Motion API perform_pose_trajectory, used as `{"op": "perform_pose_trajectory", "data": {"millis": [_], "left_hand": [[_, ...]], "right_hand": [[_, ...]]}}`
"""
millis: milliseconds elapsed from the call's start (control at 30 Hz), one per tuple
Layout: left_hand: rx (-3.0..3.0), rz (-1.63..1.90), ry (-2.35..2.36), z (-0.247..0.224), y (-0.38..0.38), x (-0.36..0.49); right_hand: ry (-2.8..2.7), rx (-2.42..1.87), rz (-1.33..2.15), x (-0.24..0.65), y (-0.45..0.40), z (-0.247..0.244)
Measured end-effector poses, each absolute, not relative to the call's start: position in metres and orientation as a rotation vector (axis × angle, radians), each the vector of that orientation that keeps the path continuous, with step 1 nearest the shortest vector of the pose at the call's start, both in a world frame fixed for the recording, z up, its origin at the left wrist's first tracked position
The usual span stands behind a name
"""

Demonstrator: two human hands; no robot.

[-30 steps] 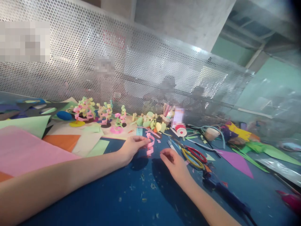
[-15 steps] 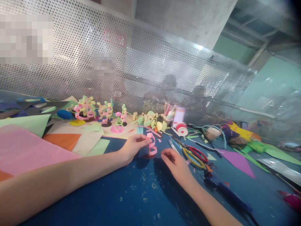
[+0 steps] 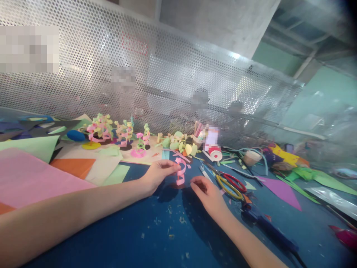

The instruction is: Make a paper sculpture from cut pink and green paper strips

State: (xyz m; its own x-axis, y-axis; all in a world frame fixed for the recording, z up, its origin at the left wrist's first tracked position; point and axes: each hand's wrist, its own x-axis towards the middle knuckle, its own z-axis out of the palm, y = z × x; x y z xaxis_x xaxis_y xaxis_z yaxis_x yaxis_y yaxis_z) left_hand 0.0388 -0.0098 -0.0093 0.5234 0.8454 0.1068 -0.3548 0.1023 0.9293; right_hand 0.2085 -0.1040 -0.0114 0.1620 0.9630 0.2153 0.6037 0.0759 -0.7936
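My left hand (image 3: 156, 175) pinches a pink paper spiral (image 3: 180, 181) near its top, where a small pink star shape sits. The spiral stands upright over a dark reddish disc (image 3: 176, 185), partly hidden behind it. Just right of the spiral and apart from it, my right hand (image 3: 209, 195) has its fingers curled in toward the thumb. Whether anything is between those fingertips cannot be made out. Behind my left hand, similar paper spirals stand on round bases, among them one on a yellow disc (image 3: 91, 145) and one on a pink disc (image 3: 138, 153).
Yellow-handled scissors (image 3: 229, 188) and red-handled scissors (image 3: 234, 181) lie right of my right hand, with a blue glue gun (image 3: 270, 229) nearer. Pink paper (image 3: 41, 178) covers the left side. A paper cup (image 3: 253, 158) and a perforated metal panel (image 3: 167, 78) stand farther back.
The pink spiral has turned slightly in my left fingers, so its loops and top star face a different way. My right hand has stayed almost where it was.
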Motion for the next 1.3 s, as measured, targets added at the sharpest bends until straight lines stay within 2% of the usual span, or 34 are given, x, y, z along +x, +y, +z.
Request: {"op": "perform_pose_trajectory", "data": {"millis": [267,467,767,967,1300], "left_hand": [[1.406,1.043,0.521,0.030,0.004,0.006],[1.629,1.244,0.854,0.056,0.044,-0.074],[1.617,1.364,1.238,0.028,0.112,-0.159],[1.691,1.320,1.366,0.013,0.132,-0.167],[1.877,1.278,1.517,0.018,0.132,-0.173]], "right_hand": [[-1.548,-1.621,0.602,0.211,-0.105,-0.015],[-1.566,-1.711,0.679,0.216,-0.104,-0.022],[-1.579,-1.768,0.683,0.218,-0.101,-0.027],[-1.594,-1.749,0.639,0.216,-0.101,-0.024],[-1.610,-1.772,0.621,0.217,-0.102,-0.026]]}}
